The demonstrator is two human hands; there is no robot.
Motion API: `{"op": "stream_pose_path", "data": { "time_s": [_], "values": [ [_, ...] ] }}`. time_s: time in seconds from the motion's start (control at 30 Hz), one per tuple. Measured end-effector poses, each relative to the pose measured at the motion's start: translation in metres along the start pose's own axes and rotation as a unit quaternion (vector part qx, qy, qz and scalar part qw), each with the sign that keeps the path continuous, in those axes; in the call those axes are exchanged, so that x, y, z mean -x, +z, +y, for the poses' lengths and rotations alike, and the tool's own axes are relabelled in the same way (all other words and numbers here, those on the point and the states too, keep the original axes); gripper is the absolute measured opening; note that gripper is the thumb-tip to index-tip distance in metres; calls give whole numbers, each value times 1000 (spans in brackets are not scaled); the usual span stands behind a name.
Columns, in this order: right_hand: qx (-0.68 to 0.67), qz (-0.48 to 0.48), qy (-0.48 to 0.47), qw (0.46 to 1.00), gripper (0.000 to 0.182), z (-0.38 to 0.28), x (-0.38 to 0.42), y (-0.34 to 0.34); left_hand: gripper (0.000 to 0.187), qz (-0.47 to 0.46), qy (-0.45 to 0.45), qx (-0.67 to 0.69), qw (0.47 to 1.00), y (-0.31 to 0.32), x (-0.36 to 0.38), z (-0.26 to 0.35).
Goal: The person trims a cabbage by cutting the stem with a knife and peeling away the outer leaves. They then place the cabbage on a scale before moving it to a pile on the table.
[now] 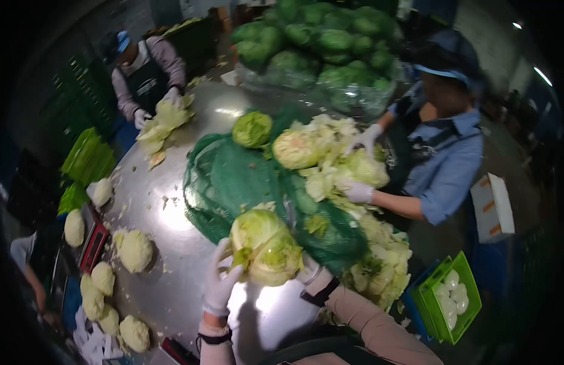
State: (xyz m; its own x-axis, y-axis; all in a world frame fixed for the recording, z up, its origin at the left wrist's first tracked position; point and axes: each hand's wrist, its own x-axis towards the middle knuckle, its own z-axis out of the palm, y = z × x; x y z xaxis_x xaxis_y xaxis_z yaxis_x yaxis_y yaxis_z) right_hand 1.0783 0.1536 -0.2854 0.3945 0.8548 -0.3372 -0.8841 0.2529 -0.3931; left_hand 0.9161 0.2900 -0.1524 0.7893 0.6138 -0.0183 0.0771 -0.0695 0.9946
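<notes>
A pale green cabbage point(265, 244) with loose outer leaves sits in front of me on the steel table point(172, 219). My left hand point(222, 281), in a white glove, presses against its left side. Most of my right hand point(309, 271), also gloved, is hidden behind the cabbage's right side, gripping it. The cabbage rests against a green mesh sack point(233, 179) spread over the table's middle.
A person in blue point(440, 164) on the right handles cabbages point(330, 161) and leaf scraps point(382, 261). Another person point(145, 76) works at the far left. Trimmed cabbages point(135, 250) line the left edge. A green crate point(449, 298) holds trimmed ones. Bagged cabbages point(324, 42) are piled behind.
</notes>
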Motion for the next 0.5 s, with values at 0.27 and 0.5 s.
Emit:
{"op": "stream_pose_path", "data": {
  "time_s": [0.27,0.5],
  "values": [
    [146,-183,47,971,42,105,92,-73,68,4,-85,388,918,5,128,-101],
    [444,-160,36,881,45,122,161,-44,64,-3,-111,557,823,1,214,-106]
  ]
}}
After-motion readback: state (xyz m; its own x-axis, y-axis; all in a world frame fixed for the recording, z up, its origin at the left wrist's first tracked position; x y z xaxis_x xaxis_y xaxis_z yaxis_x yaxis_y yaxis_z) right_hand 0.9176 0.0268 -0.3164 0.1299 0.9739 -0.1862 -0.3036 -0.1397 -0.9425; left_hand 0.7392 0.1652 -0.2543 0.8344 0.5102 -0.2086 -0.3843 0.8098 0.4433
